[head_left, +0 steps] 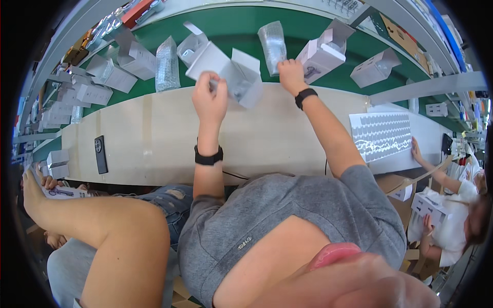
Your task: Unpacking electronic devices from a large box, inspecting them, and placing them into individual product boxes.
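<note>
My left hand (209, 100), fingers curled, is closed at the near side of an open white cardboard box (215, 64). That box is tilted, its flaps standing out, and something wrapped in clear plastic (240, 91) shows at its right end. Further right, my right hand (291, 76) closes on the lower end of a clear bubble-wrap pouch (272, 43). What lies under its fingers is hidden. Just beside this hand stands another open white box (323, 54) with a dark printed picture and a plastic-wrapped item in its mouth.
More white boxes (136, 60) and a bubble-wrap pouch (167, 64) line the green surface (226, 25). On the beige table lie a dark phone (101, 154) and a sheet of grey labels (382, 134). Co-workers sit left and right; one person's hand (416, 150) touches the table's right end.
</note>
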The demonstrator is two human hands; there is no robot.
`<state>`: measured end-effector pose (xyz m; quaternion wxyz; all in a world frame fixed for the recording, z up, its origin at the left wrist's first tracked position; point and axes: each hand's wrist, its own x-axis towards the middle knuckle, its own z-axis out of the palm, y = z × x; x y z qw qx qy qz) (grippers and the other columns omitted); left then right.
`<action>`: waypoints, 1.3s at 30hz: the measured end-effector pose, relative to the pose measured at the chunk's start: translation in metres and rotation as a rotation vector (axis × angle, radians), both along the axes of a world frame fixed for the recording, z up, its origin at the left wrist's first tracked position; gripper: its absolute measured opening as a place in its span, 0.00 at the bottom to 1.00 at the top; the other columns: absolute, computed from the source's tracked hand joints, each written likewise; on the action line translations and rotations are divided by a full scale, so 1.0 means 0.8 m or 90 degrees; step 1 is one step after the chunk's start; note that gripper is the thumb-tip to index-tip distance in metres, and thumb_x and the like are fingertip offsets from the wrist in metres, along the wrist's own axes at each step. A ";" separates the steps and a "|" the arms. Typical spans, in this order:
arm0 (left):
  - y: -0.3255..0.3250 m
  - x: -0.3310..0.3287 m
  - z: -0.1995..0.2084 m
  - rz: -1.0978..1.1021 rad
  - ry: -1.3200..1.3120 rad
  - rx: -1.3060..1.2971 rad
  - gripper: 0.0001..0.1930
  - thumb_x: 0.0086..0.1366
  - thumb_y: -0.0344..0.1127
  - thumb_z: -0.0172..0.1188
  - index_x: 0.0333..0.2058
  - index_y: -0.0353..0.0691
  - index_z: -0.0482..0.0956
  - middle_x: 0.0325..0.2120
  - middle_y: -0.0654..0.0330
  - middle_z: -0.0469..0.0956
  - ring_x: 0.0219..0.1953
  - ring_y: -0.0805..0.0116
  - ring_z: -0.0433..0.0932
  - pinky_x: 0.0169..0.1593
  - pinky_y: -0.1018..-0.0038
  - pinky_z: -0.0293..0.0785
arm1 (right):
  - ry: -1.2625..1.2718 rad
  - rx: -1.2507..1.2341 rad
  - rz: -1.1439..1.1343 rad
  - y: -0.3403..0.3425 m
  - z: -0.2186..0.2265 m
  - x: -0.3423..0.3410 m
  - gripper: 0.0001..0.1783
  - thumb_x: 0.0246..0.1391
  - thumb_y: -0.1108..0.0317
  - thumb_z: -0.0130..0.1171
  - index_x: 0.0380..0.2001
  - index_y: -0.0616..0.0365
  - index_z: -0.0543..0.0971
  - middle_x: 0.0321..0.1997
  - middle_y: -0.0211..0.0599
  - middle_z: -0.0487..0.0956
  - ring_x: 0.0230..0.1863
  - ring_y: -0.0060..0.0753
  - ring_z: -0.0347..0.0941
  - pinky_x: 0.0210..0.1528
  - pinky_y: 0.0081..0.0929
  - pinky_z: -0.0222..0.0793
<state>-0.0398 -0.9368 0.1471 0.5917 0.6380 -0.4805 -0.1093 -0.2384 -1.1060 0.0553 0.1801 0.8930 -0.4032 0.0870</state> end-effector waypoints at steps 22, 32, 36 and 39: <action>0.008 -0.140 -0.033 -0.382 -0.223 -0.090 0.14 0.56 0.30 0.55 0.41 0.32 0.71 0.41 0.50 0.71 0.45 0.56 0.69 0.50 0.65 0.61 | -1.071 -0.042 -0.071 0.420 0.368 -0.305 0.11 0.54 0.70 0.45 0.24 0.65 0.73 0.21 0.37 0.72 0.24 0.29 0.68 0.30 0.24 0.65; 0.073 -0.257 0.055 -1.025 -0.200 0.146 0.06 0.53 0.29 0.57 0.30 0.34 0.76 0.26 0.53 0.76 0.30 0.58 0.75 0.35 0.70 0.70 | -0.238 0.256 -0.839 0.502 0.179 -0.531 0.33 0.43 0.60 0.57 0.54 0.56 0.61 0.51 0.55 0.66 0.51 0.53 0.64 0.51 0.38 0.62; 0.062 -0.255 0.067 -1.028 -0.287 0.097 0.07 0.53 0.31 0.57 0.31 0.35 0.76 0.26 0.53 0.76 0.29 0.56 0.75 0.33 0.69 0.70 | -0.276 0.049 -0.804 0.388 0.133 -0.570 0.46 0.37 0.54 0.63 0.57 0.56 0.54 0.56 0.55 0.59 0.57 0.54 0.56 0.53 0.41 0.59; 0.061 -0.277 0.073 -1.037 -0.323 0.075 0.07 0.53 0.30 0.56 0.31 0.35 0.76 0.27 0.52 0.76 0.30 0.56 0.75 0.34 0.69 0.70 | -0.181 -0.004 -0.941 0.343 0.132 -0.600 0.51 0.33 0.52 0.66 0.58 0.59 0.53 0.54 0.56 0.60 0.56 0.52 0.56 0.52 0.40 0.60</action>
